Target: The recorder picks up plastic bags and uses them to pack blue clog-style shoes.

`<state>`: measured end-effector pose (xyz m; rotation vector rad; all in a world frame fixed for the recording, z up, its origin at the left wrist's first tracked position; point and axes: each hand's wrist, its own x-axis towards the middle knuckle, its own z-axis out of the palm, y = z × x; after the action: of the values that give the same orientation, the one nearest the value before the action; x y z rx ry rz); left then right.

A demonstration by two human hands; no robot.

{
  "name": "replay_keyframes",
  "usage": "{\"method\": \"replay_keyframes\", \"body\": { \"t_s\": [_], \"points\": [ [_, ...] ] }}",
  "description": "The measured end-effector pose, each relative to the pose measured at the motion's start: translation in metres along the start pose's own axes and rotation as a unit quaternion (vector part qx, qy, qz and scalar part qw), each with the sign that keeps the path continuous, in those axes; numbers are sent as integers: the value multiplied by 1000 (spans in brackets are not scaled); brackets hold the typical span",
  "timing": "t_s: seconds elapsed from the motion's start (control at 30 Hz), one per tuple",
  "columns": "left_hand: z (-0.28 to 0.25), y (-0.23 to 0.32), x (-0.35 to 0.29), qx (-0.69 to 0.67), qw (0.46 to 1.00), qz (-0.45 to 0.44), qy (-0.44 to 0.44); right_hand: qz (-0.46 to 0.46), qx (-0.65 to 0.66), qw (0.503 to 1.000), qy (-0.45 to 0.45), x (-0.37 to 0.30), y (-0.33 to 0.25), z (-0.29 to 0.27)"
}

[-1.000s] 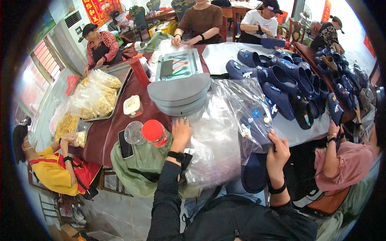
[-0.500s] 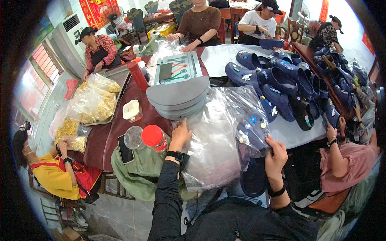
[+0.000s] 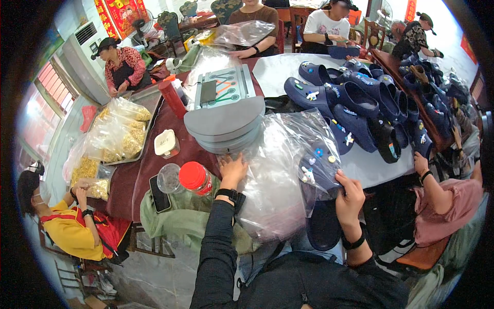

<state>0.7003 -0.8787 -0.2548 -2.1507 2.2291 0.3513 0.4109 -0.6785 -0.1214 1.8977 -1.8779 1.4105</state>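
Note:
A large clear plastic bag (image 3: 272, 201) is spread in front of me over the table's near edge. My left hand (image 3: 233, 171) lies on the bag's left side, fingers stretched out, just below a rounded grey machine (image 3: 225, 126). My right hand (image 3: 351, 198) is closed, pinching the bag's right edge between thumb and fingers. Behind the film there, a navy clog (image 3: 318, 170) with a blue flower, a yellow and a white charm shows through; whether it lies inside the bag I cannot tell. A dark clog sole or opening (image 3: 324, 226) hangs below it.
Navy clogs (image 3: 357, 103) are piled at the right. Left of me are a red-lidded jar (image 3: 193, 177), a clear round tub (image 3: 169, 178), a phone (image 3: 159, 194) on green cloth, and a white-lidded box (image 3: 166, 143). Filled bags (image 3: 123, 131) lie on a tray; several people work around.
My left hand's fingers have spread out on the bag. Across the table, a person has lifted a clear plastic bag. The person at far left has drawn their hands in from the filled bags.

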Motion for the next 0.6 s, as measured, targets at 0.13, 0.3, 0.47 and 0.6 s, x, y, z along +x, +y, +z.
{"method": "replay_keyframes", "body": {
  "t_s": [0.13, 0.3, 0.47, 0.6],
  "points": [
    [0, 15, -9, 17, 999, -22, 41, -3, -6, 1000, 1, 2, -6, 4],
    [-3, 11, -12, -65, 996, -38, 51, -28, -2, 999, -15, -2, -4, 10],
    [-14, 2, -32, -108, 988, 13, 110, -32, -16, 999, -13, -10, -2, 10],
    [-21, 17, -91, -349, 912, 211, 45, -76, -28, 996, -31, -10, -11, 17]
  ]
}}
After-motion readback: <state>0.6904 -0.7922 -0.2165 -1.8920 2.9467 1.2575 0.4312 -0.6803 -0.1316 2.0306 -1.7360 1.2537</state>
